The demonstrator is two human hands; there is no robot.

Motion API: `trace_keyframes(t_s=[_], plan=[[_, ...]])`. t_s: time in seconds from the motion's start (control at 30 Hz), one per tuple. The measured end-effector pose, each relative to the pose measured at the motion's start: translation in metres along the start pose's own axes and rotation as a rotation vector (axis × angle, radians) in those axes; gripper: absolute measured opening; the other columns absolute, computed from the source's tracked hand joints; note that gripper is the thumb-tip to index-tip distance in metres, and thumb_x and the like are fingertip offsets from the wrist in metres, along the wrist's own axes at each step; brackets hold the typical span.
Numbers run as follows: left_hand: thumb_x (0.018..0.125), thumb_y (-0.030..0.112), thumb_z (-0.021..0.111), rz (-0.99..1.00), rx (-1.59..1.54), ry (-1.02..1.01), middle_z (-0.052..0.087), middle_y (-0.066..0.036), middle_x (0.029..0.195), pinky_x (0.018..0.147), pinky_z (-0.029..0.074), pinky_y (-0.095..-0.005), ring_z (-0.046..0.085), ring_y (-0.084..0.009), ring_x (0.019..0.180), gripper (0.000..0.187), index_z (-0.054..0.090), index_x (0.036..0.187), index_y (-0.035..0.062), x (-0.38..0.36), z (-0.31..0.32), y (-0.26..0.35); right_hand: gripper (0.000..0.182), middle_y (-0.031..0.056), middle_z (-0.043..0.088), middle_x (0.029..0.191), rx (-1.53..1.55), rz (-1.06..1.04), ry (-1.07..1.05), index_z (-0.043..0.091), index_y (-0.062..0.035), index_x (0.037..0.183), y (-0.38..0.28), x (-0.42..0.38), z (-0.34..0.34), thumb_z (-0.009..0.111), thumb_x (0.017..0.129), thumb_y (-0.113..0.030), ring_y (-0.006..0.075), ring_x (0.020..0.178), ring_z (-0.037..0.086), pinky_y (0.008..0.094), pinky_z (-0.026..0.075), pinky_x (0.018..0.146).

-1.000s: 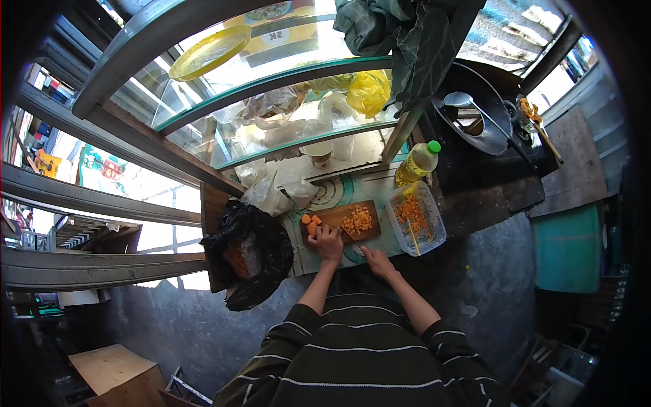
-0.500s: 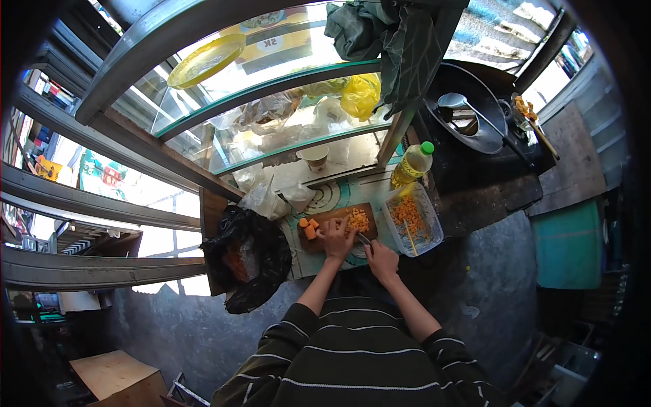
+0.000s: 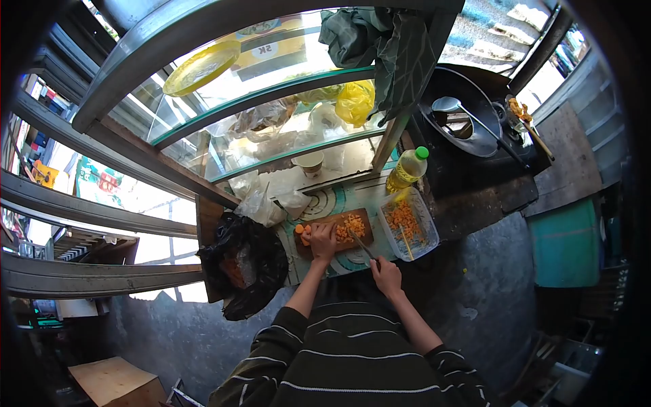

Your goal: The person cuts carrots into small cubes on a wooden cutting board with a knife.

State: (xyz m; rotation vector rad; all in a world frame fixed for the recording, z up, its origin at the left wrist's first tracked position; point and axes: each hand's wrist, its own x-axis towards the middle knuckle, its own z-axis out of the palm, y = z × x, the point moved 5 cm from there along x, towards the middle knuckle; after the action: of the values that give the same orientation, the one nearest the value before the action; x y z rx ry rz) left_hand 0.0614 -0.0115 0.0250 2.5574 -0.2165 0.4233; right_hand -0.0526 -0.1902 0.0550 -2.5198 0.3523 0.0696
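Note:
My right hand [image 3: 387, 277] is closed around the handle of a knife [image 3: 363, 247], at the near edge of a wooden cutting board [image 3: 369, 234]. The knife's blade points up and left, its tip beside a pile of diced carrot [image 3: 350, 226]. At the board's left part, my left hand [image 3: 323, 242] has its fingers bent down over the carrot chunks [image 3: 300, 230], seemingly gripping one; the hand partly hides them. Right of the board stands a clear plastic tub [image 3: 429, 239] holding more diced carrot and a yellow-handled utensil [image 3: 406, 241].
An oil bottle [image 3: 407, 169] with a green cap stands behind the tub. A black plastic bag [image 3: 270, 261] lies left of the board. To the right, a wok [image 3: 485, 139] with a ladle [image 3: 447, 104] sits on the stove. A glass case [image 3: 271, 152] rises behind the board.
My left hand has moved left from the diced pile to the carrot chunks. My right hand has drawn the knife back toward me and right, so more blade shows.

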Motion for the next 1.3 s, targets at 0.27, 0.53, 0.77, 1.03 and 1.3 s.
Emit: trace_keyframes(t_s=[0.27, 0.53, 0.77, 1.03, 1.3], plan=[[0.079, 0.022, 0.060, -0.008, 0.081, 0.126, 0.060, 0.002, 0.075, 0.075, 0.023, -0.0363, 0.051, -0.0149, 0.081, 0.012, 0.066, 0.082, 0.0126, -0.011, -0.037, -0.013, 0.034, 0.0190, 0.059, 0.069, 0.340, -0.084, -0.356, 0.057, 0.0007, 0.088, -0.011, 0.010, 0.069, 0.045, 0.087, -0.031, 0.0359, 0.069, 0.058, 0.0404, 0.043, 0.062], [0.079, 0.022, 0.059, -0.079, 0.049, 0.111, 0.056, 0.001, 0.084, 0.076, 0.025, -0.0393, 0.050, -0.0157, 0.086, 0.014, 0.065, 0.089, 0.0154, -0.022, -0.056, -0.036, 0.034, 0.0027, 0.049, 0.056, 0.618, 0.128, -0.383, 0.055, -0.0024, 0.082, 0.021, 0.023, 0.080, 0.041, 0.091, -0.032, 0.0104, 0.044, 0.047, 0.0246, 0.037, 0.042], [0.070, 0.026, 0.061, -0.036, 0.270, -0.040, 0.048, -0.004, 0.106, 0.080, 0.026, -0.0456, 0.039, -0.0218, 0.106, 0.022, 0.064, 0.091, 0.0190, 0.005, -0.055, -0.042, 0.033, 0.0026, 0.048, 0.055, 0.668, 0.177, -0.440, 0.055, -0.0032, 0.083, 0.008, 0.020, 0.085, 0.042, 0.091, -0.032, 0.0106, 0.043, 0.046, 0.0244, 0.037, 0.041], [0.066, 0.033, 0.063, -0.075, 0.586, -0.353, 0.035, -0.011, 0.125, 0.089, 0.022, -0.0517, 0.026, -0.0285, 0.119, 0.025, 0.066, 0.081, 0.0129, 0.024, -0.016, -0.046, 0.039, 0.0083, 0.053, 0.056, 0.588, 0.200, -0.426, 0.058, -0.0009, 0.081, 0.008, 0.015, 0.079, 0.042, 0.089, -0.035, 0.0164, 0.052, 0.053, 0.0305, 0.040, 0.051], [0.065, 0.034, 0.065, 0.079, 0.299, -0.328, 0.050, -0.007, 0.105, 0.088, 0.022, -0.0507, 0.038, -0.0252, 0.108, 0.027, 0.065, 0.082, 0.0129, 0.009, -0.005, -0.007, 0.040, 0.0092, 0.053, 0.056, 0.599, 0.217, -0.350, 0.059, -0.0007, 0.081, 0.013, 0.014, 0.081, 0.042, 0.089, -0.036, 0.0173, 0.052, 0.054, 0.0308, 0.041, 0.052]])
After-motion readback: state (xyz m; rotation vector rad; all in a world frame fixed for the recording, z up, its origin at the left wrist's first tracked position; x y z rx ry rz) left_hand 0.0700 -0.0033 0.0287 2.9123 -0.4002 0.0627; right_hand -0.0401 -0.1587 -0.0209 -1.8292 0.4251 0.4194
